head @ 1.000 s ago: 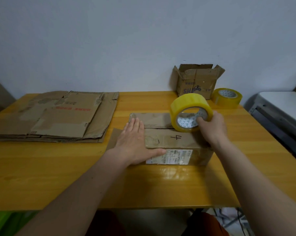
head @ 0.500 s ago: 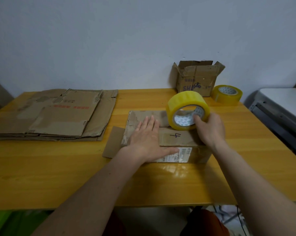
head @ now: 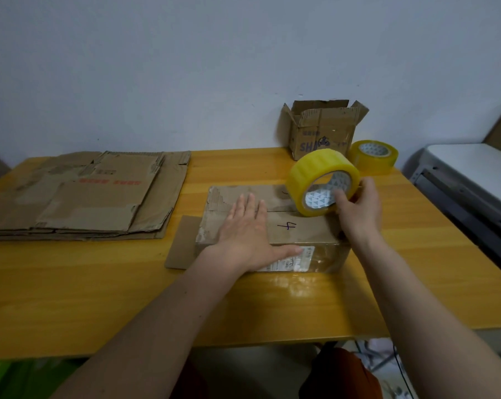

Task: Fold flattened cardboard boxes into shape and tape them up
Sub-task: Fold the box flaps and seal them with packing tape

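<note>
Left palm down on the box, right hand working the tape roll on its top.

Nearest us, the cardboard box (head: 301,228) sits at the middle of the yellow wooden table (head: 99,298), flaps folded shut, a "4" inked on top and a shipping label on its near face. The left hand (head: 248,234) lies flat across the closed flaps, fingers straight and together, thumb hooked over the front edge. Beside it, the right hand (head: 357,205) grips the yellow tape roll (head: 322,181), fingers curled into the core, the roll standing on edge against the box top near its right end. Off to the left lies a stack of flattened cardboard (head: 85,197). At the back, by the wall, an open small box (head: 324,131) stands, with a second tape roll (head: 373,156) just beside it.
</note>
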The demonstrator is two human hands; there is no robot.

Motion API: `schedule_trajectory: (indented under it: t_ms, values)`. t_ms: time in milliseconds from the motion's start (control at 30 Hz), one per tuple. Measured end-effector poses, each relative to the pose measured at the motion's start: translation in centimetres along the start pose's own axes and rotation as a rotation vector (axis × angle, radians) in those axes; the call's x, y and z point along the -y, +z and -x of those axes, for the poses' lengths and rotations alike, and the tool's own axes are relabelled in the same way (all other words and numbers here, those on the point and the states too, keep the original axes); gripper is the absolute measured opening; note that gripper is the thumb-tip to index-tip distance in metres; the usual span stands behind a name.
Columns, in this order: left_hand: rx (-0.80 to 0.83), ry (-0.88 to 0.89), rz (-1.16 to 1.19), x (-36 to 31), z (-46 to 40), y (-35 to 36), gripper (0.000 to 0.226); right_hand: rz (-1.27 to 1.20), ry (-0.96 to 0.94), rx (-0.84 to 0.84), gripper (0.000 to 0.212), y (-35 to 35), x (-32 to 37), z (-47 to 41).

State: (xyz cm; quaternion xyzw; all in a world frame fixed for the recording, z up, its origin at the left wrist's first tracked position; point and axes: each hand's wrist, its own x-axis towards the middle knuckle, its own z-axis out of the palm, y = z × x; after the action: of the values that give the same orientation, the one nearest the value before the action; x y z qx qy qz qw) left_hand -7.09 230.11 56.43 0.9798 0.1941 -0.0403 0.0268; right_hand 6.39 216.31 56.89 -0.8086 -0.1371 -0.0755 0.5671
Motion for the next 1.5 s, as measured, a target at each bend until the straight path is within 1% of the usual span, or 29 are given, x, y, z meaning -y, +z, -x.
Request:
schedule_trajectory:
  t_ms: [100, 200, 367, 467, 600, 667, 767, 833, 900, 967, 1033, 1067, 1100, 1167, 1200, 1233, 1267, 1333, 1433, 1500]
  values:
    - [-0.056, 0.068, 0.026, -2.2, -0.3, 0.3, 0.114, 0.006, -0.004, 0.038, 0.010, 0.2, 0.2, 0.2]
    - [-0.094, 0.080, 0.025, -2.8, -0.7, 0.6, 0.108, 0.035, 0.017, 0.057, 0.008, 0.3, 0.2, 0.0]
    - [-0.043, 0.094, 0.010, -2.5, -0.6, 0.6, 0.107, 0.071, 0.008, 0.019, 0.012, -0.4, -0.4, -0.1]
    - [-0.044, 0.097, 0.007, -2.4, -0.5, 0.5, 0.107, 0.139, -0.023, 0.018, 0.021, -1.7, -0.7, -0.7]
    - [-0.039, 0.101, -0.001, -2.3, -0.3, 0.6, 0.107, 0.223, -0.111, -0.125, 0.028, -4.0, -1.1, -1.7]
    - [-0.044, 0.100, 0.001, -2.3, -0.4, 0.7, 0.106, 0.276, -0.143, -0.158, 0.031, -4.8, -1.2, -2.0]
    - [-0.042, 0.122, 0.023, -2.0, -0.9, 0.7, 0.104, 0.215, -0.084, -0.090, 0.037, -5.2, -1.4, -2.5]
    - [-0.020, 0.157, 0.050, -1.7, -1.3, 0.3, 0.097, 0.132, -0.027, -0.046, 0.037, -5.4, -1.6, -2.8]
    - [0.005, 0.232, 0.082, -1.3, -1.9, -0.4, 0.086, 0.077, 0.010, -0.051, 0.033, -5.6, -1.6, -2.8]
    - [0.054, 0.302, 0.100, -0.8, -2.6, -1.5, 0.076, 0.039, 0.003, -0.054, 0.027, -5.5, -1.7, -2.5]
    - [0.097, 0.313, 0.126, -1.1, -3.4, -2.4, 0.072, -0.019, -0.017, -0.032, 0.026, -5.4, -1.6, -2.0]
    - [0.097, 0.292, 0.137, -1.7, -3.6, -2.6, 0.073, -0.050, -0.022, -0.024, 0.026, -5.3, -1.6, -1.8]
    - [0.083, 0.248, 0.147, -2.7, -3.6, -2.6, 0.081, -0.075, -0.024, -0.019, 0.028, -5.3, -1.5, -1.7]
    - [0.048, 0.121, 0.146, -5.2, -3.3, -1.9, 0.113, -0.106, -0.030, -0.002, 0.031, -5.1, -1.3, -1.4]
    - [0.034, 0.064, 0.124, -6.4, -3.2, -1.5, 0.125, -0.114, -0.034, 0.014, 0.033, -5.1, -1.1, -1.3]
    - [0.014, 0.024, 0.092, -7.3, -3.1, -1.0, 0.129, -0.121, -0.035, 0.039, 0.035, -5.2, -1.0, -1.2]
    - [-0.005, 0.007, 0.068, -7.8, -3.1, -0.5, 0.127, -0.124, -0.031, 0.075, 0.037, -5.5, -0.9, -1.1]
    - [-0.022, 0.040, 0.085, -7.3, -3.3, -0.3, 0.119, -0.104, -0.015, 0.183, 0.044, -6.5, -0.8, -1.1]
    - [-0.001, 0.130, 0.198, -3.9, -3.7, -1.0, 0.106, -0.056, -0.043, 0.426, 0.059, -7.4, -0.3, -0.6]
    - [0.036, 0.165, 0.205, -1.2, -3.9, -1.4, 0.100, -0.079, -0.081, 0.572, 0.065, -6.8, 0.8, 0.2]
